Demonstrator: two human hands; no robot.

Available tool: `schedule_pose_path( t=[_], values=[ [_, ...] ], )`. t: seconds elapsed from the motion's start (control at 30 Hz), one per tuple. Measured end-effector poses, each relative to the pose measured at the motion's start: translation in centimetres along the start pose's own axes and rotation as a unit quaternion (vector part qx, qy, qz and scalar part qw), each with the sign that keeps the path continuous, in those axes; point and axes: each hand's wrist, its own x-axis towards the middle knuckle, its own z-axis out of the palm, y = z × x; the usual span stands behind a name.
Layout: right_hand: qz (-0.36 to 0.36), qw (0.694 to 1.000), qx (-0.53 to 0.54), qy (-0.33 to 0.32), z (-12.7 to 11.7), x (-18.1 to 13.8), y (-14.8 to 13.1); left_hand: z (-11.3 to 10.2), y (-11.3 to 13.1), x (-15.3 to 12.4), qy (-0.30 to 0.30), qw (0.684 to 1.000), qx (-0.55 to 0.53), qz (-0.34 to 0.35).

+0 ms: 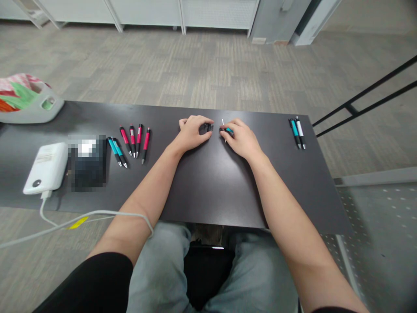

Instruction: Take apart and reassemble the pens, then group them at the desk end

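Note:
In the middle of the table, near its far edge, my left hand (193,134) is closed, thumb and fingers around a small black pen part (206,128). Most of that part is hidden by the fingers. A short gap to the right, my right hand (241,138) is closed too. Its fingertips hold a teal-and-black pen barrel (229,130), largely covered by the hand. A thin pale pen refill (223,123) stands out beyond the thumb and fingers of this hand. The two hands do not touch each other.
Several pink pens (132,140) and two teal pens (117,152) lie left on the dark table (215,187). A teal pen (295,132) and a white pen (300,130) lie right. A white power bank (47,167) has a cable (97,212) crossing my left forearm.

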Motion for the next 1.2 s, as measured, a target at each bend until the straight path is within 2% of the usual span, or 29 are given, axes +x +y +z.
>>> schedule_pose_path(
  t=[0.17,0.37,0.53,0.9,1.07,1.2],
  values=[
    [-0.010,1.000,0.011,0.002,-0.9,0.2,0.6,0.0,0.1,0.0,-0.001,1.000,-0.003,0.002],
    [-0.039,0.998,0.034,-0.025,-1.7,0.2,1.4,0.2,-0.5,0.4,0.054,0.998,-0.022,-0.034],
    [-0.031,0.999,0.035,-0.024,-1.3,0.2,1.1,0.3,-1.1,0.6,0.070,0.997,-0.022,-0.033],
    [-0.013,1.000,0.002,-0.009,0.1,0.0,-0.5,0.1,-0.8,0.6,0.066,0.997,-0.018,-0.042],
    [-0.015,0.998,0.044,0.034,0.2,0.3,0.2,0.2,-0.9,0.6,0.071,0.996,-0.034,-0.046],
    [0.030,0.992,0.070,0.098,-0.3,1.0,1.4,0.4,-0.7,0.6,0.085,0.994,-0.042,-0.053]
  ],
)
